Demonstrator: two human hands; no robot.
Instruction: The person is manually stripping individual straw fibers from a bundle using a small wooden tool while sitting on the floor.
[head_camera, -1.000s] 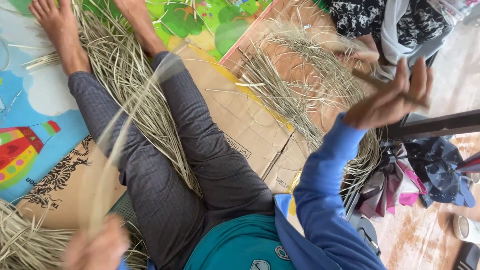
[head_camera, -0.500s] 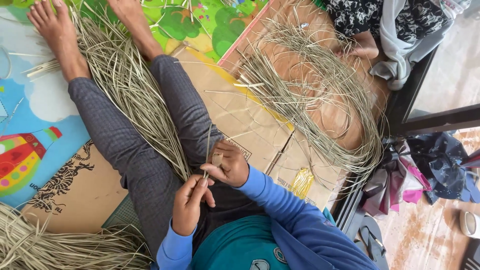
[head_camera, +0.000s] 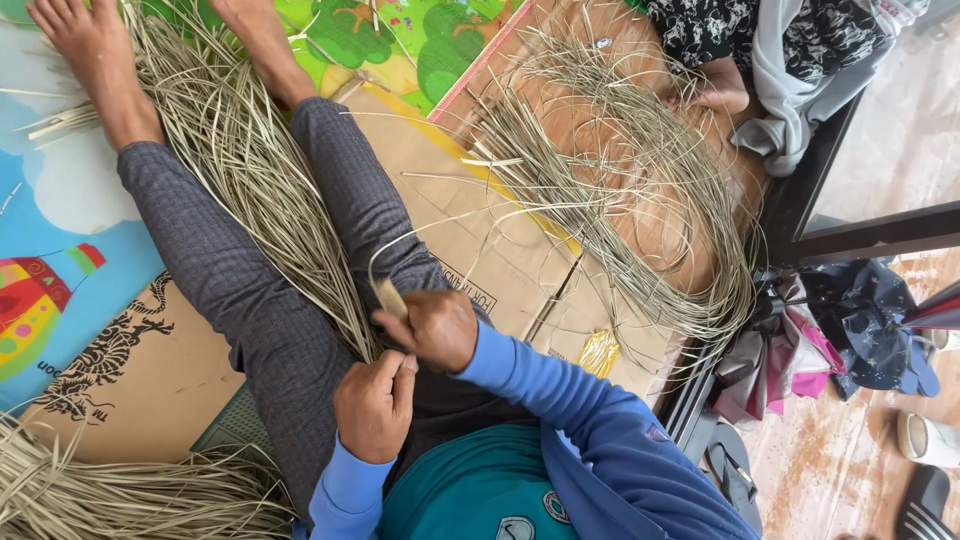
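While both hands meet over the lap, right hand (head_camera: 440, 328) fingers pinch a pale reed strip (head_camera: 388, 296); left hand (head_camera: 375, 405) fingers close just below it, beside the reed bundle (head_camera: 240, 170) between the legs.

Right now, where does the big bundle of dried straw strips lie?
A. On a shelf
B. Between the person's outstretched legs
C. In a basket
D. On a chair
B: the straw strips lie along the floor mat between the two trousered legs.
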